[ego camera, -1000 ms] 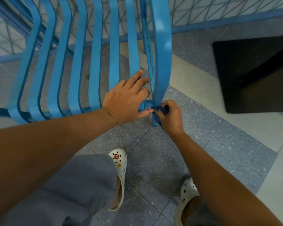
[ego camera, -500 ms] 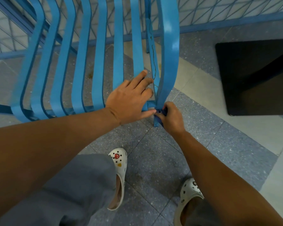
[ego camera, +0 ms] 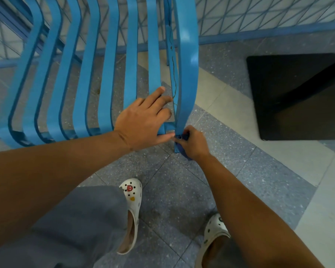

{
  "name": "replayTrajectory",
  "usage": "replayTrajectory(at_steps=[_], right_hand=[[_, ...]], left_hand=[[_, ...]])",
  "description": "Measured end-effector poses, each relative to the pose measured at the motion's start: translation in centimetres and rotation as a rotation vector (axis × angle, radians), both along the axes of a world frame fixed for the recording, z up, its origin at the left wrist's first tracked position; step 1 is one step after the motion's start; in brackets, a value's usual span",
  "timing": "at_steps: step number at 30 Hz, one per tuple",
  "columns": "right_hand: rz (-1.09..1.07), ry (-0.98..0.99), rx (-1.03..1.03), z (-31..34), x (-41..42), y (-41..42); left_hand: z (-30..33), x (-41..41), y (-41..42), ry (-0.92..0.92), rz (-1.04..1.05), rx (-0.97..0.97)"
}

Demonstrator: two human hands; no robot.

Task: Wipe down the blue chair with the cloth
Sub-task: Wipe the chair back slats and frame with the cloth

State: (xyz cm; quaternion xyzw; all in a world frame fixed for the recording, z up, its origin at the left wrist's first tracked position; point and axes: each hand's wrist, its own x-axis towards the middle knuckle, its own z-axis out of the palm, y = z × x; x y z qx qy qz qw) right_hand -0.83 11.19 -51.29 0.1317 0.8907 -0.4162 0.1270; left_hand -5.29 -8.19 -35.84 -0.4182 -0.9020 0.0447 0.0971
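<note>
The blue slatted metal chair [ego camera: 108, 60] stands in front of me, its curved slats running down to a front bar. My left hand [ego camera: 143, 120] rests flat on the front right of the seat, fingers spread and straight, thumb along the front bar. My right hand [ego camera: 191, 144] grips a dark blue cloth [ego camera: 183, 151] wrapped against the chair's front right leg, just below the seat corner. Most of the cloth is hidden inside the fist.
A black square table base [ego camera: 290, 93] lies on the floor to the right. A blue wire fence [ego camera: 259, 18] runs behind the chair. My feet in white clogs [ego camera: 132, 213] stand on grey tiled floor below the chair.
My right hand with the cloth has shifted slightly up the leg toward the seat corner. My left hand stays on the seat, fingers a little more spread.
</note>
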Motion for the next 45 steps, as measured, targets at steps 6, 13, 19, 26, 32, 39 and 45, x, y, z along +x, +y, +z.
replayTrajectory(at_steps=[6, 13, 19, 26, 32, 39, 45], right_hand=[[0.099, -0.298, 0.057, -1.2, 0.0, 1.8], [0.085, -0.212, -0.053, -3.1, 3.5, 6.5], [0.045, -0.034, -0.284, -4.9, 5.3, 4.3], [0.210, 0.185, -0.078, -4.1, 3.2, 2.8], [0.094, 0.179, 0.115, -4.4, 1.0, 1.5], [0.050, 0.089, 0.018, -4.1, 1.3, 1.0], [0.092, 0.186, 0.115, -3.6, 0.9, 1.3]], left_hand=[[0.4, 0.4, 0.1, -0.107, 0.036, 0.063], [-3.9, 12.8, 1.9, -0.353, 0.088, 0.463], [-10.8, 15.3, 2.3, -0.831, 0.432, 0.558], [-13.8, 6.2, 4.8, -0.952, 0.722, 0.683], [-15.9, 4.0, 4.2, -0.865, 0.695, 0.642], [-15.5, 3.7, 4.4, -0.854, 0.677, 0.591], [-15.5, 3.6, 4.4, -0.887, 0.671, 0.572]])
